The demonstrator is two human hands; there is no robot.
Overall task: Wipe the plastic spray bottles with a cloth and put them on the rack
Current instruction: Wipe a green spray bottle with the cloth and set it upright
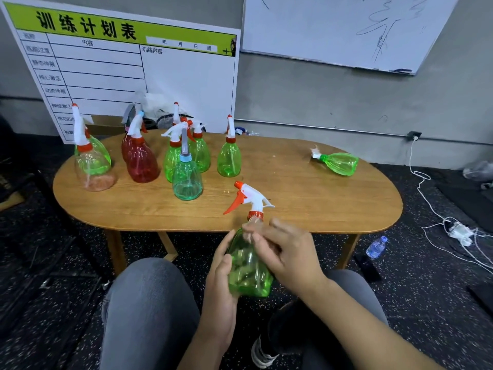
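I hold a green plastic spray bottle (246, 273) with a white and orange trigger head over my lap, just in front of the table edge. My left hand (221, 271) grips its left side. My right hand (282, 249) lies over its upper right shoulder with blurred fingers near the neck; whether a cloth is under them cannot be told. Several other spray bottles stand on the wooden table (306, 204): green ones (229, 161), a red one (141, 161), a teal one (187, 180), a clear one (93, 166). One green bottle (338, 162) lies on its side at the right.
A training-schedule board (128, 73) leans on the wall behind the table, with a whiteboard (333, 30) to its right. White cables (437, 214) and a small water bottle (376, 247) lie on the dark floor at the right. My knees sit below the table's near edge.
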